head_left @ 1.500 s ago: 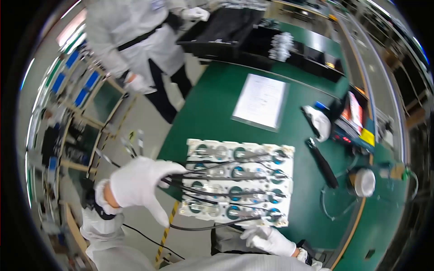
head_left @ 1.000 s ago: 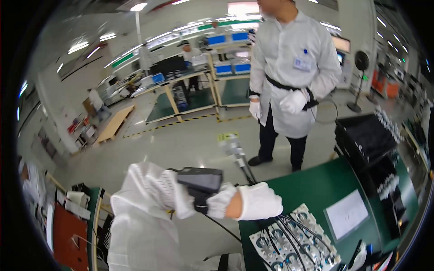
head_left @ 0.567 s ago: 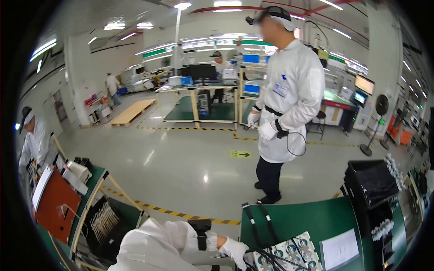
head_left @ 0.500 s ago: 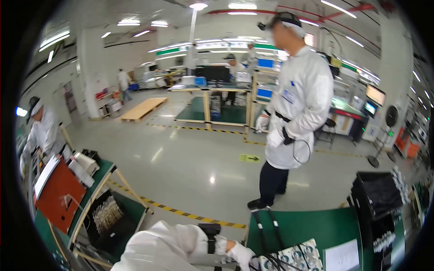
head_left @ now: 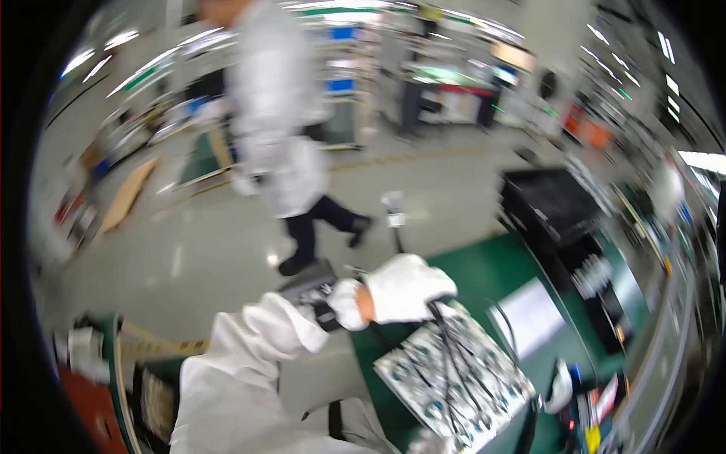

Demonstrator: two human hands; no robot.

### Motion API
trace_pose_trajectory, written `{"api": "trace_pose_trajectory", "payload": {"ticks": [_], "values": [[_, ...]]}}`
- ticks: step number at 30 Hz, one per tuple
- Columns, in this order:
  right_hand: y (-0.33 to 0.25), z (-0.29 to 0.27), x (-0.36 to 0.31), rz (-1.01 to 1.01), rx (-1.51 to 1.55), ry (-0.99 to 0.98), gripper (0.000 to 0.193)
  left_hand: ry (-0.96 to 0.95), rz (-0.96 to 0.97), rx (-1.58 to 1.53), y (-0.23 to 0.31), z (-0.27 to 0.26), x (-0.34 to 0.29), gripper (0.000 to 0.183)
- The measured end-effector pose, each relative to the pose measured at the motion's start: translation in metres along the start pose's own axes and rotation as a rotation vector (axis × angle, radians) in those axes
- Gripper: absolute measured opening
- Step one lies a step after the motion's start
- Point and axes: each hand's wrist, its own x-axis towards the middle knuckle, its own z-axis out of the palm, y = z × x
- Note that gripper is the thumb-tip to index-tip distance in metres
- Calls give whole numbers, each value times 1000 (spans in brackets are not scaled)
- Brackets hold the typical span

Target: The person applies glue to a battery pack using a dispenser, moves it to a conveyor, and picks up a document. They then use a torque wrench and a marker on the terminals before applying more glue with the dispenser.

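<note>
My left hand [head_left: 411, 291], in a white glove with a dark device [head_left: 308, 286] strapped at the wrist, reaches over the green table [head_left: 484, 261]. Its fingers are curled around black cables [head_left: 446, 344], which run down across a white tray [head_left: 404, 369] with several round teal-and-metal parts. Beyond the hand, a dark strap with a pale end [head_left: 393, 208] sticks up at the table's far edge. At the lower edge, beside the tray's near corner, a blurred white patch [head_left: 428, 442] looks like my right hand; its fingers cannot be made out.
A white paper sheet [head_left: 528, 318] lies right of the tray. Black bins [head_left: 556, 204] stand at the table's right side. Small tools and colored items [head_left: 586, 408] sit at the near right. A person in a white coat [head_left: 276, 113] is on the floor beyond the table.
The view has swung right and down, bringing the tray and cables fully in. My left hand appears higher, with cables in its grip. The co-worker now appears at left, in mid-stride.
</note>
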Motion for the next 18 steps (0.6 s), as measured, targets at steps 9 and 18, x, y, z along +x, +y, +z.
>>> {"api": "trace_pose_trajectory", "payload": {"ticks": [9, 18], "values": [[56, -25, 41, -421, -25, -72, 42, -212, -321, -466, 0, 88, 22, 9], [-45, -42, 33, -634, -23, 551, 62, -167, -459, -542, 41, 59, -71, 13]]}}
